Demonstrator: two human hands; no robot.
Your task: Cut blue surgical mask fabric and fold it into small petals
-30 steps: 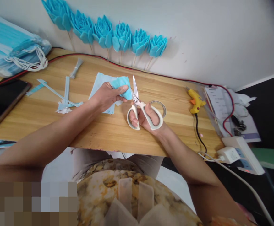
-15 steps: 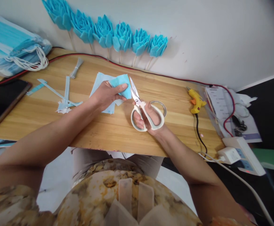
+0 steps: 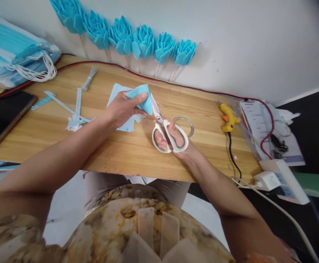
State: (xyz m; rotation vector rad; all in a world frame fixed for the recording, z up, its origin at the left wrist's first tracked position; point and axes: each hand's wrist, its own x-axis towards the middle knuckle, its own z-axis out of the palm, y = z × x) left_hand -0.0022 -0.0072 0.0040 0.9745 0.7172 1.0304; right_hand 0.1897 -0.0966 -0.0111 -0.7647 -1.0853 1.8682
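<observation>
My left hand (image 3: 125, 106) pinches a folded piece of light blue fabric (image 3: 144, 95), thumb on top. In my right hand (image 3: 173, 136) are scissors (image 3: 158, 116) with white handles, fingers and thumb through the loops. Their blades point up and left, at the right edge of the fabric; the lower blade is partly hidden behind it. Beneath my left hand lie pale blue fabric sheets (image 3: 116, 91) on the wooden table (image 3: 115, 153). A roll of tape (image 3: 191, 128) rests just beyond my right hand.
Several blue fabric flowers (image 3: 121, 35) on sticks lean against the wall. Face masks (image 3: 11, 47) are stacked at left, near a phone (image 3: 6, 117) and cut strips (image 3: 78, 102). At right are a yellow glue gun (image 3: 229, 117) with its cord and a power strip (image 3: 288, 182).
The scissor handles have drawn closer together and the blades have narrowed along the fabric's edge. My left hand and the fabric have shifted slightly left.
</observation>
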